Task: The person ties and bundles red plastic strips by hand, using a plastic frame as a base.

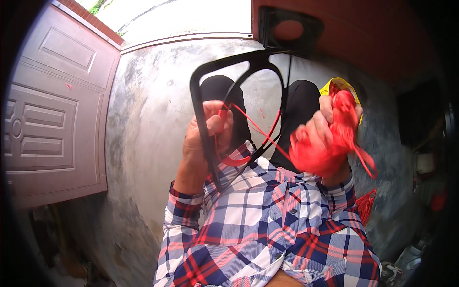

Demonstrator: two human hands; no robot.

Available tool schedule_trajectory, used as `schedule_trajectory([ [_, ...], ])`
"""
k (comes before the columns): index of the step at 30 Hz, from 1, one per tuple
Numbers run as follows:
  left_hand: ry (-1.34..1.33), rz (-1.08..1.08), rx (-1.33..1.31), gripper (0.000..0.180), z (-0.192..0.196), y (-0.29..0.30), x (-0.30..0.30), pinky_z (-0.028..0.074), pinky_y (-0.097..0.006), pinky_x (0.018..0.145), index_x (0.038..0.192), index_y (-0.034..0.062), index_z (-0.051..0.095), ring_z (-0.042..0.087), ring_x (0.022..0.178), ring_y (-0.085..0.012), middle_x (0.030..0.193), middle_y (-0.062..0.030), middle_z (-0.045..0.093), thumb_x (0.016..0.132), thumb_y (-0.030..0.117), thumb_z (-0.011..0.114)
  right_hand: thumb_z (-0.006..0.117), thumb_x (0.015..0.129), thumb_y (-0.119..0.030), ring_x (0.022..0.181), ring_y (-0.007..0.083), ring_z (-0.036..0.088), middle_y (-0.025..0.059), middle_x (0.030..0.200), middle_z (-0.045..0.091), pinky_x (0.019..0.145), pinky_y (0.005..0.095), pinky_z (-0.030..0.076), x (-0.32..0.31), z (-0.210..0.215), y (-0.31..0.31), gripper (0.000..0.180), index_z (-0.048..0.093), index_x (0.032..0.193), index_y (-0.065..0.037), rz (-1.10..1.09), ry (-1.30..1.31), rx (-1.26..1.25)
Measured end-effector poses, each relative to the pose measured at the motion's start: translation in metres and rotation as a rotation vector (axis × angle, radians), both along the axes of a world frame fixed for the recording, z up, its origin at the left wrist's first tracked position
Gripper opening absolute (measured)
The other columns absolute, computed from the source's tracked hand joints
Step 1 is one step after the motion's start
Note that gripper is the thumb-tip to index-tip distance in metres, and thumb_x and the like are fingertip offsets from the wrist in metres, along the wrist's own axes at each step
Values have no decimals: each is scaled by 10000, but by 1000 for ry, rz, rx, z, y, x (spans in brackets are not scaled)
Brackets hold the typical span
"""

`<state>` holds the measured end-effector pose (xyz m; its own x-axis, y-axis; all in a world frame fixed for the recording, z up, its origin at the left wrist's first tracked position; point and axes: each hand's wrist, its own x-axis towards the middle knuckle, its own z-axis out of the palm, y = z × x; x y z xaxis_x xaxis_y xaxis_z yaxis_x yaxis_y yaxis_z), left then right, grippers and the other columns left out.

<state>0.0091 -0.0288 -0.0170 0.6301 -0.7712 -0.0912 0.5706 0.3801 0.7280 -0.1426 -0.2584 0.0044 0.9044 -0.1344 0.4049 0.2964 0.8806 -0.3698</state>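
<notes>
In front of my lap stands a black frame (195, 93), square outside with a round ring inside. The lower part of the ring is wrapped in red cord. My left hand (206, 129) is closed at the ring's left side, its fingers pinching the cord against it. From there a red strand runs across the ring's opening to a thick bundle of red cord (318, 155). My right hand (315, 128) grips this bundle, which is partly blurred and has a loose loop hanging from it. Behind the right hand shows a yellow bag (326, 88) with red inside.
A second black frame with a round hole (306, 31) lies at the far side, beside a dark red surface. More red cord (366, 205) sits by my right elbow. A panelled door (50, 119) stands at the left. Dim clutter (409, 258) lies at the lower right.
</notes>
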Motion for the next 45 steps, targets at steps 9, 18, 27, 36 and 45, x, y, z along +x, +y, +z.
schedule_trajectory([
  [9,-20,98,-111,299,-23,35,22,431,-225,394,1220,134,467,475,506,-105,902,-130,549,949,164,590,359,1020,-481,477,138,506,59,629,524,493,274,467,-39,-17,-35,414,395,1047,-69,-4,144,219],
  [18,-93,166,-2,239,-10,29,10,491,-258,472,1160,76,477,569,615,-146,937,-165,577,953,137,579,494,988,-381,939,179,622,71,1015,636,866,350,507,-78,-109,-135,373,567,1116,-38,-548,472,23],
  [27,-13,90,-6,314,36,-2,-22,459,-249,539,1048,7,565,583,691,-165,876,-103,612,990,300,470,662,874,-107,957,153,634,135,1045,659,879,304,496,24,28,30,502,448,1301,49,17,425,-553],
  [36,-71,44,38,513,37,-15,-36,536,-316,838,1235,-57,515,629,1039,-209,1157,-152,613,965,379,528,658,898,-222,925,147,650,79,983,693,872,300,500,59,-6,32,307,634,1079,24,-47,351,-597],
  [45,39,41,-1,455,31,-13,-43,496,-298,673,1178,-59,543,625,742,-174,930,-131,647,962,341,528,635,880,-254,1148,185,555,94,1206,610,1066,353,355,77,-16,43,465,541,1223,47,207,287,37],
])
